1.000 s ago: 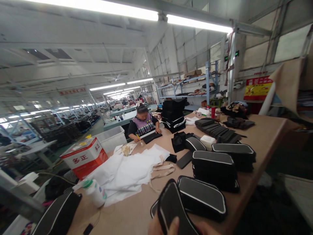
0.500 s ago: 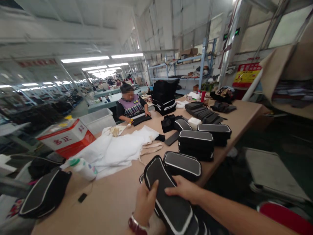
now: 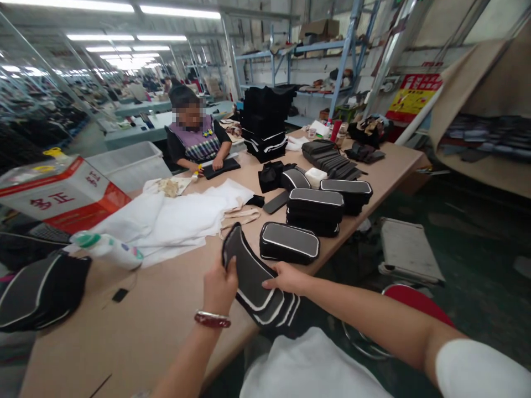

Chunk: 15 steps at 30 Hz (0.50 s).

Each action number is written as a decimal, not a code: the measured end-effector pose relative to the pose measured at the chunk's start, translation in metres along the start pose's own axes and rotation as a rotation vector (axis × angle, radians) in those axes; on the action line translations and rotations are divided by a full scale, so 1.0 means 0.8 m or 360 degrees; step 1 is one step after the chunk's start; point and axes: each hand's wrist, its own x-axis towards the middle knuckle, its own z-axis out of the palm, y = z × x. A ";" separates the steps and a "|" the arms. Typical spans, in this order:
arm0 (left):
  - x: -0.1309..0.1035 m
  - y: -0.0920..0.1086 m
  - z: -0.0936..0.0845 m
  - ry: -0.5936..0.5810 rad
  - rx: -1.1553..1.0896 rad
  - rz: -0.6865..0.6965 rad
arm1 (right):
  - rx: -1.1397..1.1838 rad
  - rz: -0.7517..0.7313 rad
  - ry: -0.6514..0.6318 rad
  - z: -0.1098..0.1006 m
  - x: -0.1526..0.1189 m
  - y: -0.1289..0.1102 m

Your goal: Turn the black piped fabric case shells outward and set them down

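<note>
Black white-piped pouches [image 3: 257,284], stacked, tilted, table-edge

Bare forearms, white clothing
The left hand [image 3: 219,286] wears a dark red bangle at the wrist; the right hand [image 3: 285,278] wears nothing, with a white short sleeve at the shoulder.

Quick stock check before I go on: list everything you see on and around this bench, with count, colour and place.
held pouch stack: several, black with white piping, near table edge
pouch piles: three, black, right of middle
white cloth: one, table middle
plastic bottle: one, white, green cap, lying left
red-white box: one, far left
tall black stack: one, far end
co-worker: one, seated opposite
table: one, tan
red stool: one, floor right
left hand: grips the stack's left side
right hand: rests on the stack's right side
</note>
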 end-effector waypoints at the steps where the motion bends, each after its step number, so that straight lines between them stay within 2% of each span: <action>1: -0.006 0.001 0.009 -0.0083 0.0104 0.0121 | -0.0034 0.0011 0.0061 0.001 0.008 0.008; 3: -0.009 -0.002 0.016 -0.0213 0.0202 0.0229 | -0.0040 0.0016 0.0063 0.000 0.016 0.015; 4: -0.005 -0.006 0.014 -0.0203 0.0211 0.0179 | -0.0015 0.0026 0.0005 -0.004 0.016 0.016; 7: 0.018 -0.021 -0.009 -0.0026 0.0145 -0.0114 | 0.0075 0.0020 -0.0259 -0.017 0.005 0.009; 8: 0.022 -0.023 -0.015 0.0008 0.0136 -0.0146 | 0.0080 0.0006 -0.0312 -0.020 0.001 0.007; 9: 0.023 -0.023 -0.018 0.0030 0.0157 -0.0123 | 0.0053 -0.0006 -0.0316 -0.021 -0.001 0.006; 11: 0.013 -0.017 -0.012 0.0010 0.0291 0.0049 | -0.0056 -0.0019 -0.0193 -0.017 0.001 0.007; 13: -0.004 -0.008 0.005 -0.0159 0.0397 0.0256 | -0.0137 -0.0022 -0.0059 -0.010 0.007 0.010; 15: -0.012 -0.006 0.016 -0.0275 0.0355 0.0301 | -0.0142 -0.0038 -0.0030 -0.006 0.011 0.010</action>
